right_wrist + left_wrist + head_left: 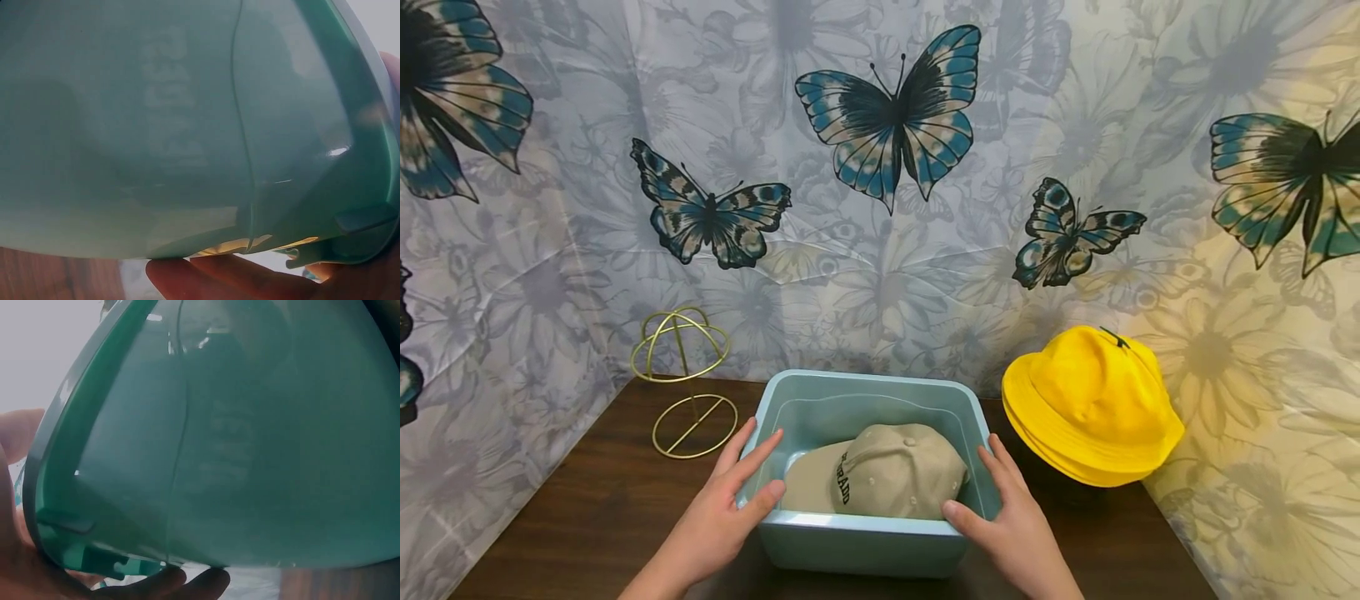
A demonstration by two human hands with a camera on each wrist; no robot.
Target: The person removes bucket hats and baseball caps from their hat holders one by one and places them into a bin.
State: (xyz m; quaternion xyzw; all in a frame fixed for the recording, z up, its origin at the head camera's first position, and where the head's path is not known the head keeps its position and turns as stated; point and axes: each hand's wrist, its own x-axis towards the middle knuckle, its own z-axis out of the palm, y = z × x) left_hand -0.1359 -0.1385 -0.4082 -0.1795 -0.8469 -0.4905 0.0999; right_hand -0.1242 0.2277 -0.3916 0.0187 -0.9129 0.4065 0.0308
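Observation:
A light blue-green plastic bin (865,546) stands on the dark wooden table. Inside it lies a beige baseball cap (910,471), its brim toward the left and dark lettering on its front. My left hand (718,508) grips the bin's left side near the front corner, thumb over the rim. On the opposite side my right hand (1011,525) holds the right rim the same way, its thumb at the front corner. Both wrist views are filled by the bin's outer wall (250,456), with fingertips (178,275) along its side in the right one.
Left of the bin stands a gold wire hat stand (695,425). A stack of yellow bucket hats (1090,400) sits to the right, close to the bin. Behind the table (572,517) hangs a butterfly-printed cloth (880,292), which also runs along both sides.

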